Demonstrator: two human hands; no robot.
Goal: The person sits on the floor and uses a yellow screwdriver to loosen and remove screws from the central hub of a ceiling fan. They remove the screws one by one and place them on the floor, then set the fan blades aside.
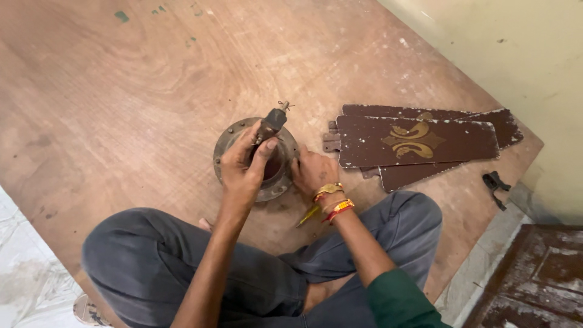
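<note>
Crossed knees [182, 267] nearest. Left hand [243, 167] gripped motor shaft [271, 123]; right hand [313, 173] clamped round housing [231, 143], blades [419, 143] rightward. Best kept housing braced flat.

Worn plywood board [121, 91] as floor surface; pale wall [516, 48] right; dark wooden panel [540, 279] corner.

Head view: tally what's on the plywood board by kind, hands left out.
Round metal fan housing: 1
Shaft rising from the housing: 1
Dark brown fan blades, stacked: 3
Yellow-handled tool by the right wrist: 1
Small black metal piece near the board's edge: 1
Total: 7
</note>
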